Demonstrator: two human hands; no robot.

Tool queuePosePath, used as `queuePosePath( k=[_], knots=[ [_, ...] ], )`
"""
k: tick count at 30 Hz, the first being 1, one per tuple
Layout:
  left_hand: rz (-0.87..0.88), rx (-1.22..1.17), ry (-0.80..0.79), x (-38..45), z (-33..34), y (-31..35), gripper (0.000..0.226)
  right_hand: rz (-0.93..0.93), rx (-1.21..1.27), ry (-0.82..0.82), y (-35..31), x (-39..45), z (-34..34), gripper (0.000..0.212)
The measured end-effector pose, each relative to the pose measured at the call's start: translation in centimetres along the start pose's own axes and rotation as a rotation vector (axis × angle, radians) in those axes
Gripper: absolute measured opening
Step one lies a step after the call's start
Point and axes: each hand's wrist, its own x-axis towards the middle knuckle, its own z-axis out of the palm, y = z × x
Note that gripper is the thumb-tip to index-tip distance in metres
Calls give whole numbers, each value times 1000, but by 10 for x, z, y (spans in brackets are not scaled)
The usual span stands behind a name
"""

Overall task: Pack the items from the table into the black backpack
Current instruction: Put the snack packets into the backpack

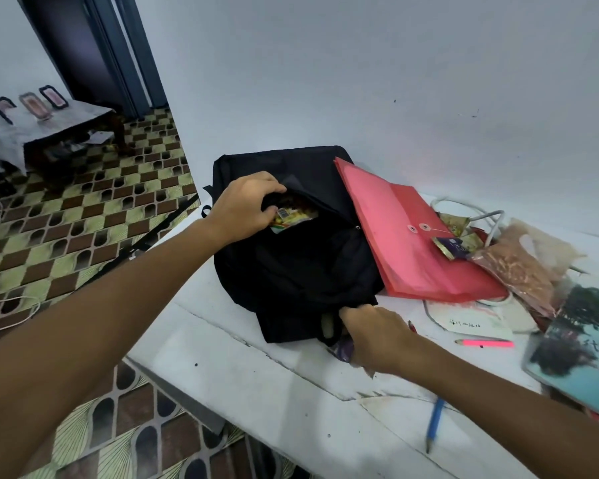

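The black backpack [298,267] lies on the white table [256,375] with its top pocket unzipped. My left hand [246,209] grips the edge of that opening, where a yellow snack packet [291,217] shows inside. My right hand [377,335] is closed on the backpack's lower edge near its handle loop, with a purple wrapper [343,350] under the fingers. A red document envelope [412,236] leans against the backpack's right side.
To the right lie small snack wrappers [453,245], a clear bag of reddish food [519,267], a white cable [478,209], a paper sheet [471,323], a pink highlighter [484,344], a book [581,340] and a blue pencil [434,425]. The wall stands close behind. The table's left edge drops to tiled floor.
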Motion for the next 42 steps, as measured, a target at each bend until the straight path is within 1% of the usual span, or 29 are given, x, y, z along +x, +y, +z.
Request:
queuePosePath(
  k=[2,4,7,8,10,12,15,17,19,21,22,23,24,25,26,27,28,30,31,32,34,35,36,37,38,39,40,41,42],
  knots=[
    [-18,-2,-21,0,-1,1,34,-2,134,-187,5,-3,-14,35],
    [-28,-5,-42,-1,-4,3,35,-53,276,-320,13,-6,-31,38],
    [-53,-10,-77,-1,-7,6,37,-204,485,-339,25,-8,-60,25],
    [-63,-9,-89,0,-9,6,38,-237,591,-334,30,-8,-69,21],
    [-73,-11,-117,0,-11,7,40,-264,872,-315,37,-6,-84,19],
    [-71,-16,-145,1,-13,7,42,-246,1228,-248,38,1,-92,20],
    [-74,-11,-165,2,-16,6,43,-154,1621,-14,26,29,-89,19],
    [-73,-16,-162,3,-16,6,43,-95,1778,136,10,54,-83,18],
    [-69,-23,-145,4,-17,5,43,-63,1824,262,-10,78,-77,18],
    [-67,-37,-119,5,-19,4,43,-69,1702,380,-25,103,-71,25],
    [-67,-45,-108,6,-19,4,43,-94,1556,432,-28,116,-67,29],
    [-67,-53,-101,6,-20,5,43,-104,1311,474,-28,129,-62,32],
    [-66,-61,-94,5,-20,7,44,-88,979,469,-26,141,-57,35],
    [-63,-69,-89,4,-20,7,44,-27,634,412,-24,148,-55,41],
    [-60,-74,-85,3,-19,6,44,54,354,345,-23,153,-56,45],
    [-59,-78,-83,2,-20,5,44,111,166,310,-25,155,-58,47],
    [-54,-82,-83,3,-19,3,43,119,71,300,-28,155,-61,47],
    [-42,-87,-81,4,-18,0,42,36,46,316,-37,142,-70,43],
    [-38,-89,-82,6,-17,-2,42,-48,80,326,-38,131,-75,40],
    [-34,-89,-84,7,-17,-3,40,-152,138,329,-36,118,-79,36],
    [-26,-89,-83,11,-12,-2,37,-326,339,332,-18,85,-91,30],
    [-23,-82,-77,15,-10,0,35,-365,453,365,-2,69,-98,27],
    [-24,-70,-68,17,-7,3,33,-358,525,434,15,57,-105,24],
    [-29,-58,-56,20,-5,5,32,-294,543,517,36,51,-108,24],
    [-37,-45,-46,22,-3,7,31,-179,508,589,59,49,-110,24],
    [-45,-37,-46,26,1,10,30,-33,415,619,87,47,-110,25],
    [-54,-25,-57,28,4,11,30,121,287,584,113,49,-105,26],
    [-60,-12,-77,30,7,11,30,255,173,486,135,49,-98,30],
    [-65,0,-103,32,10,12,31,334,87,358,152,50,-89,33]
  ],
)
